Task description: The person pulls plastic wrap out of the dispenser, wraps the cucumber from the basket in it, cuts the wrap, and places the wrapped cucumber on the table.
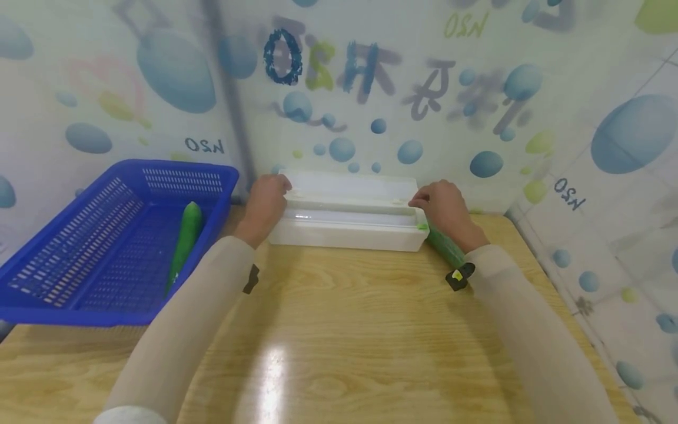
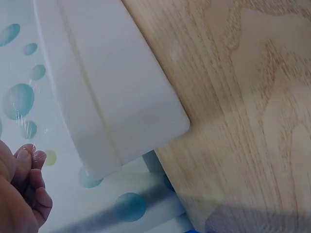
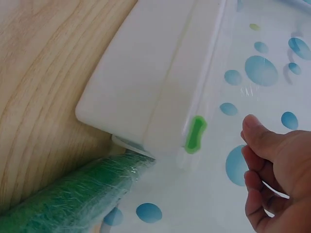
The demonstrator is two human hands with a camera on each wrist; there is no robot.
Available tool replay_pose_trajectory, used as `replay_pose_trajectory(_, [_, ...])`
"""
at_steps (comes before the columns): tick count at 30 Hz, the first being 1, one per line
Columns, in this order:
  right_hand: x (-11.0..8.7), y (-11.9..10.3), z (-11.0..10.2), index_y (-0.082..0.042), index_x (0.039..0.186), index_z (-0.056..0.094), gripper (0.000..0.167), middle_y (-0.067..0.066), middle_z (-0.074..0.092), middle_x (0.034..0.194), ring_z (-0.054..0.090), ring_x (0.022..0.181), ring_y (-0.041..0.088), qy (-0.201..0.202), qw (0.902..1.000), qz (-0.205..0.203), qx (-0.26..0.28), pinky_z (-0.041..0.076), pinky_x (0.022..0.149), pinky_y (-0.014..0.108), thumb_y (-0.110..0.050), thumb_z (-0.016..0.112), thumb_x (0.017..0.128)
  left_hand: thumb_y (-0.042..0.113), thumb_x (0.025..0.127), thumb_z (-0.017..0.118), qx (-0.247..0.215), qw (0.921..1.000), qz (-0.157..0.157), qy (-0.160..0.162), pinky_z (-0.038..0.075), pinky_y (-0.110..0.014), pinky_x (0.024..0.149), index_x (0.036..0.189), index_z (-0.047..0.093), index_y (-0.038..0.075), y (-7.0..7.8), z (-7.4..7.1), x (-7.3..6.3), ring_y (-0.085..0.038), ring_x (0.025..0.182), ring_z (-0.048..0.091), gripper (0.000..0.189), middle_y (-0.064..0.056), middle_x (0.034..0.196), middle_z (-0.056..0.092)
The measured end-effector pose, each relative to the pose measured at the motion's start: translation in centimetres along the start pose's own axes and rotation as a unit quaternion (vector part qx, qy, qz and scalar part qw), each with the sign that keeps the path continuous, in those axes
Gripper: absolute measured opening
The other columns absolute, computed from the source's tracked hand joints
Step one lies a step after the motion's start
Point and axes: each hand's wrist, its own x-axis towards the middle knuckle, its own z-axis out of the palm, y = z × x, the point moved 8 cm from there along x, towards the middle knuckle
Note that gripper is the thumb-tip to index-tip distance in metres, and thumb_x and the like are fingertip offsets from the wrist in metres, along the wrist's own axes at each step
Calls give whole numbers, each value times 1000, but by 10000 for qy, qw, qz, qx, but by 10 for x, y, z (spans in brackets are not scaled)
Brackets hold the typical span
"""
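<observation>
A white cling film dispenser [image 1: 349, 238] sits against the back wall with its lid [image 1: 346, 184] raised and the film roll [image 1: 349, 219] showing inside. My left hand [image 1: 267, 203] is at its left end, pinching clear cling film [image 2: 35, 151] between thumb and fingertips. Over at the right end, my right hand [image 1: 445, 209] has thumb and forefinger pressed together on the film, of which only faint glints show. A green slider [image 3: 196, 135] marks that end of the dispenser. Beside it lies a green cucumber [image 3: 73, 194] wrapped in film, partly hidden by my right hand in the head view.
On the left stands a blue plastic basket [image 1: 69, 316] with another green cucumber [image 1: 186, 241] in it. Patterned wall covering [image 1: 339, 118] rises behind the wooden table [image 1: 339, 330] and along its right side.
</observation>
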Motion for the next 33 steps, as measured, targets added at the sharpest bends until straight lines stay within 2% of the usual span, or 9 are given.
replay_pose_trajectory(5, [3, -3, -10, -3, 91, 75, 17, 11, 70, 86, 59, 80, 28, 220, 9996, -157, -127, 45, 76, 43, -19, 70, 88, -15, 82, 51, -6, 10000, -58, 9, 45, -46, 90, 102, 67, -7, 0, -7, 2, -38, 96, 60, 27, -22, 98, 67])
replay_pose_trajectory(11, [5, -6, -22, -2, 92, 75, 18, 14, 70, 87, 57, 80, 30, 375, 9990, -183, -149, 43, 75, 44, -18, 71, 87, -15, 84, 50, -148, 9995, -225, -185, 45, -44, 90, 106, 66, -5, 0, -13, 7, -35, 99, 59, 29, -20, 101, 66])
replay_pose_trajectory(14, [6, -9, -28, -2, 92, 75, 18, 14, 70, 86, 58, 79, 30, 441, 9984, -287, -186, 45, 73, 43, -19, 71, 87, -15, 85, 48, -162, 9995, -191, -195, 46, -44, 90, 109, 65, -4, 1, -17, 10, -34, 100, 58, 31, -20, 103, 65])
replay_pose_trajectory(19, [5, -14, -39, -2, 92, 75, 17, 13, 70, 82, 60, 71, 28, 536, 9970, -500, -233, 47, 67, 42, -17, 71, 88, -14, 86, 49, -162, 9997, -135, -122, 46, -43, 91, 110, 65, -4, 7, -25, 11, -33, 102, 58, 31, -19, 107, 65])
replay_pose_trajectory(24, [4, -20, -52, -2, 89, 76, 14, 11, 69, 75, 57, 66, 26, 728, 9948, -667, -234, 47, 68, 42, -16, 72, 86, -14, 87, 46, -330, 9991, -228, -162, 44, -43, 94, 114, 63, -4, 13, -36, 13, -34, 107, 56, 33, -20, 112, 63])
replay_pose_trajectory(33, [2, -33, -71, 0, 91, 75, 15, 15, 69, 82, 55, 78, 31, 736, 9941, -740, -309, 43, 75, 45, -15, 70, 88, -12, 91, 46, -331, 9993, -58, 181, 43, -42, 97, 114, 64, -4, 22, -58, 16, -34, 110, 56, 30, -21, 114, 63])
